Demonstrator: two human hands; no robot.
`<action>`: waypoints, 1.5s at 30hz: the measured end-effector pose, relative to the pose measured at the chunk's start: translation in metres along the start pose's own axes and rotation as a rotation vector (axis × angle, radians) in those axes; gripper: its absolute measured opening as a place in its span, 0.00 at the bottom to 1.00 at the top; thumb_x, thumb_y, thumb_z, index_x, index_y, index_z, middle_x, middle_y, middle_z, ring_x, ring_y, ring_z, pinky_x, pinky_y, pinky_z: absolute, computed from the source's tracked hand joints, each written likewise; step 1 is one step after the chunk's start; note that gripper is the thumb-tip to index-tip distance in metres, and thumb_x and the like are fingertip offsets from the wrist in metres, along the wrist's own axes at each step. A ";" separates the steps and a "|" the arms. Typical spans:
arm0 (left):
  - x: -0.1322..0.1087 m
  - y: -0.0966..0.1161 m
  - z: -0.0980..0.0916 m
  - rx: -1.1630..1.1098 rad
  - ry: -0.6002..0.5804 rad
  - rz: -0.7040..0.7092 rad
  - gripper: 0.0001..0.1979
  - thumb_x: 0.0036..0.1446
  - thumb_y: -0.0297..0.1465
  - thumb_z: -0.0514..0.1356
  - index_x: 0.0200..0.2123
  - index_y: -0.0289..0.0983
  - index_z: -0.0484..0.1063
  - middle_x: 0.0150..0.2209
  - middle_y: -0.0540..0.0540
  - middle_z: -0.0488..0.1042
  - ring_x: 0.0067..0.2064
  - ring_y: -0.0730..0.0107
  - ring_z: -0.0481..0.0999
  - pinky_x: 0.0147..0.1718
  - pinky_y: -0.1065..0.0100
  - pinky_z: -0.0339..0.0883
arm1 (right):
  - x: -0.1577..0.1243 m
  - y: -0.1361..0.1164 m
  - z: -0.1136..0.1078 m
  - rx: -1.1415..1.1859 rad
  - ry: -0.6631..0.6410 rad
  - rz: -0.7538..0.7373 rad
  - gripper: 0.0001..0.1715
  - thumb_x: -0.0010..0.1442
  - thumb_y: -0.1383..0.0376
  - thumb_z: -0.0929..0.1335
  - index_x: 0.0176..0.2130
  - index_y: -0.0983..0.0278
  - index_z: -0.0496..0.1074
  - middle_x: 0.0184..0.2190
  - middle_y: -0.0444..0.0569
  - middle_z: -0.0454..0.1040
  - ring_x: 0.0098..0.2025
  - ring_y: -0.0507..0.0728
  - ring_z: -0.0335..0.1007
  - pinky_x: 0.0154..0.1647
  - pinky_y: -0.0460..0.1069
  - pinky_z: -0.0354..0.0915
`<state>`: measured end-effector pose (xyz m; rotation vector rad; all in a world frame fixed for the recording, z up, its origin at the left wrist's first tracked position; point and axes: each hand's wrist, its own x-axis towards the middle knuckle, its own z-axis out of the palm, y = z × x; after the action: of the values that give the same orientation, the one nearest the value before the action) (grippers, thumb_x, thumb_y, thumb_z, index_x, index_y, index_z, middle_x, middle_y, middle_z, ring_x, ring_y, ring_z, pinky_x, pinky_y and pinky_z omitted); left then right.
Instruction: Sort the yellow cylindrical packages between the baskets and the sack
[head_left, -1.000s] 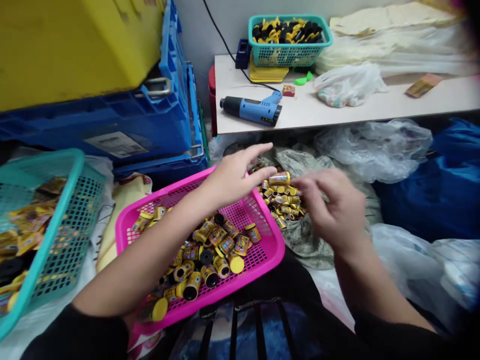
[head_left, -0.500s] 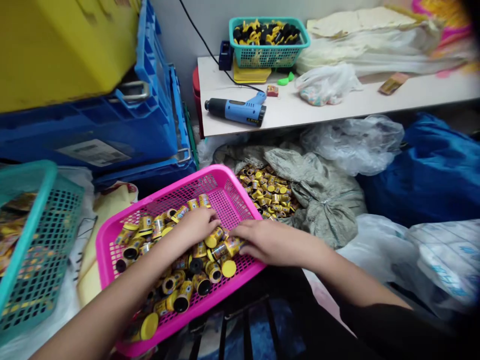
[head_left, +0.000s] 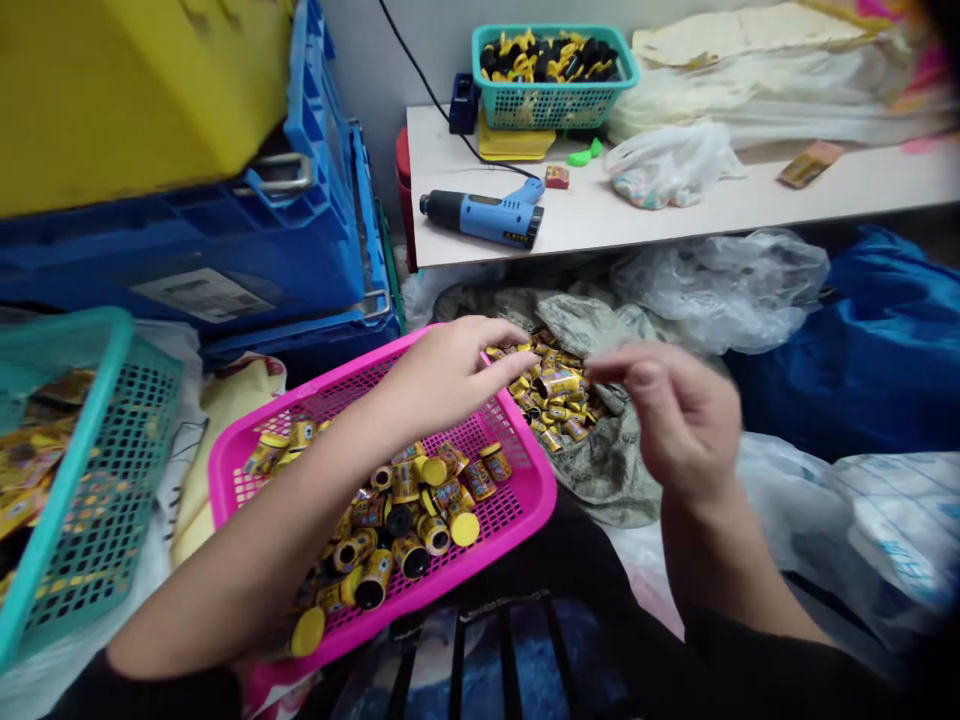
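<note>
The left hand extends over the upper rim of a pink plastic mesh basket. It is loosely open, with the digits slightly spread, and shows nothing held. Its tips lie just beside a heap of gold-labelled canisters; contact with the heap cannot be confirmed. The right hand is raised just right of the heap, curled into a near pinch. Blur and the angle of the hand prevent confirmation of any item in its grip.

The heap rests on a crumpled grey-green sack at centre, beyond the upper right corner of the basket. Further yellow-capped canisters lie loose in the basket at mixed angles. A teal mesh basket at lower left contains gold packets. At top centre, a white shelf carries a blue-and-black heat gun and a second teal basket of black and yellow parts. At upper left, a yellow bin sits above a blue crate.
</note>
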<state>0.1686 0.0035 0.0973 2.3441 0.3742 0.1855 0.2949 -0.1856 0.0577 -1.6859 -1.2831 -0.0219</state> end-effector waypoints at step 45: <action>-0.101 -0.070 0.040 0.257 -0.445 -0.090 0.14 0.66 0.33 0.52 0.40 0.36 0.78 0.40 0.41 0.79 0.46 0.57 0.74 0.50 0.55 0.65 | -0.021 -0.043 0.098 -0.497 -1.227 0.072 0.23 0.66 0.76 0.60 0.58 0.75 0.69 0.48 0.64 0.69 0.50 0.65 0.69 0.47 0.57 0.70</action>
<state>0.0674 -0.0076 0.0176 2.5226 0.2932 -0.4457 0.2045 -0.1352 0.0239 -2.2528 -2.2104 0.9335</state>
